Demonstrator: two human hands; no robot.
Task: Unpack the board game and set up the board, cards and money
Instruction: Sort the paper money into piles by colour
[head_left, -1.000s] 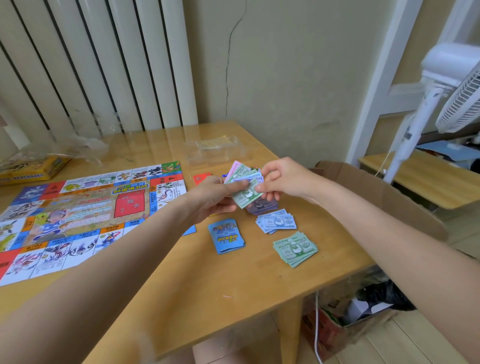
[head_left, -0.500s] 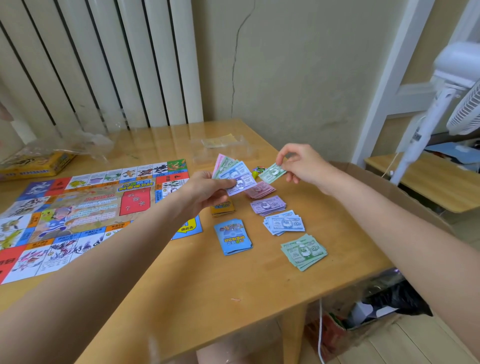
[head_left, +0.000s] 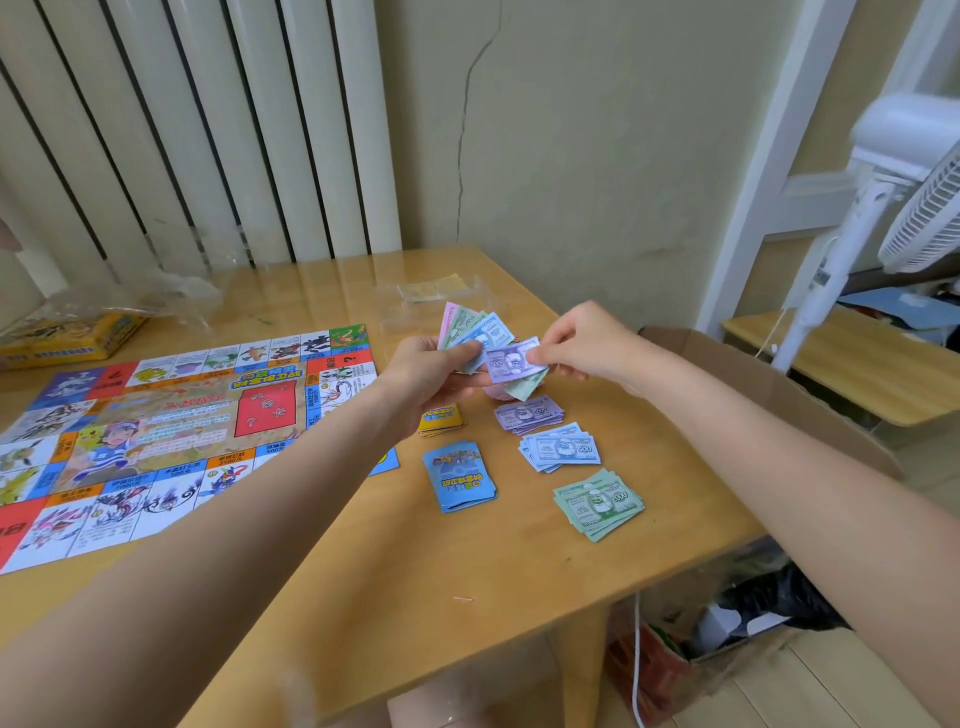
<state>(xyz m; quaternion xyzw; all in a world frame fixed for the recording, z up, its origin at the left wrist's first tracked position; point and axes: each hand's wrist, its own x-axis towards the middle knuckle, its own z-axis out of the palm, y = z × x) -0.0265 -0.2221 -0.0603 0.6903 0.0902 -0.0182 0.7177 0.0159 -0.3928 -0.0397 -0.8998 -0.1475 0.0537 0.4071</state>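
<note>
A pale greenish wall (head_left: 597, 156) with a long vertical crack (head_left: 467, 130) stands behind the wooden counter (head_left: 415, 571). White vertical blinds (head_left: 182, 145) cover the left side. A white standing fan (head_left: 883, 208) is at the right, beside a low wooden bench (head_left: 857, 364). An open cardboard box (head_left: 727, 649) sits on the light wooden floor (head_left: 831, 691) under the counter's corner.

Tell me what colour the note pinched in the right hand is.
Purple note, pinched by the right hand; the head view shows it best.
</note>
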